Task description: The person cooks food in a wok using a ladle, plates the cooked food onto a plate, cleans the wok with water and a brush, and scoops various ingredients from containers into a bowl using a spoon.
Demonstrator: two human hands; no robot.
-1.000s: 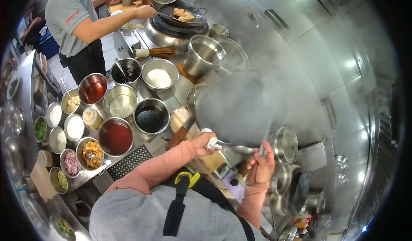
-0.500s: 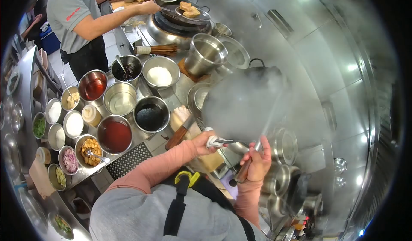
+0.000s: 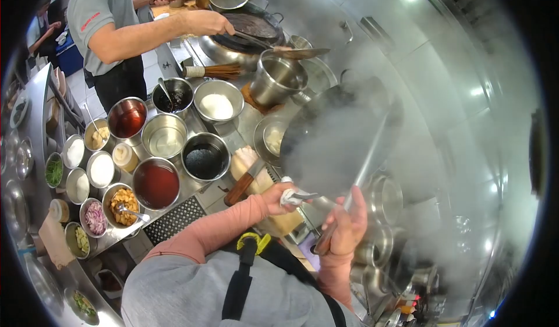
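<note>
A dark wok [image 3: 298, 134] sits ahead of me, its inside mostly veiled by steam. My left hand [image 3: 278, 198] is closed around a white cloth [image 3: 289, 196] at the wok's near-side handle [image 3: 305, 195]. In my right hand [image 3: 347, 222], closed, is a long-handled cooking tool with a metal shaft [image 3: 368, 159] and a wooden grip [image 3: 326, 241]. The shaft slants up and away over the wok; steam hides the tool's working end, so I cannot tell its kind.
Steel pots of red [image 3: 156, 182], dark [image 3: 205, 156] and clear liquid [image 3: 165, 134] stand left, among bowls of ingredients. A cleaver [image 3: 244, 182] lies by my left arm. A co-worker [image 3: 108, 30] holds a long-handled skimmer [image 3: 300, 53] over a steel pot [image 3: 279, 80].
Steam has spread rightward, baring more of the wok's left side. The shaft in my right hand has shifted slightly. The co-worker's skimmer moved right and tilted; the golden pieces on it no longer show.
</note>
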